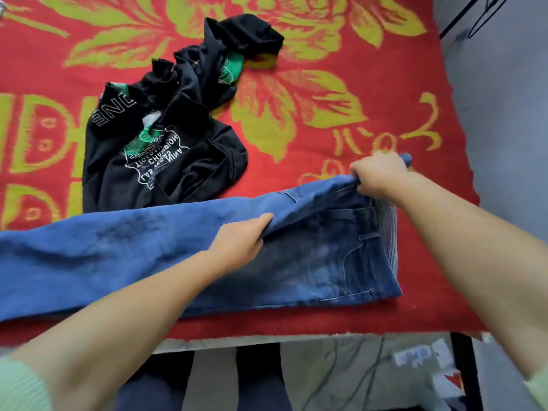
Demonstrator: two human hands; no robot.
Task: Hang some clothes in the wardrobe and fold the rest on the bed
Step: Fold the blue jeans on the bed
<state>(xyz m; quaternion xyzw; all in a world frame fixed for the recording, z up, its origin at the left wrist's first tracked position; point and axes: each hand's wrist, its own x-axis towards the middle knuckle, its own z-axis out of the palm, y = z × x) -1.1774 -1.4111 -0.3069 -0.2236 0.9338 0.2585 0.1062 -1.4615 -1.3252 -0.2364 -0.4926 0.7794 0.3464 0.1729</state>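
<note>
1. I see the blue denim jeans (124,256) lying across the red, yellow-flowered bed (341,120).
2. My left hand (237,241) pinches a fold.
3. My right hand (376,173) clamps the waistband.
4. A crumpled black printed shirt (160,149) lies behind.

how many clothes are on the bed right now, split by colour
blue: 1, the jeans, gripped at the waist end by the right hand and the left hand
black: 1, the crumpled printed top on the red bedspread
total: 2
</note>
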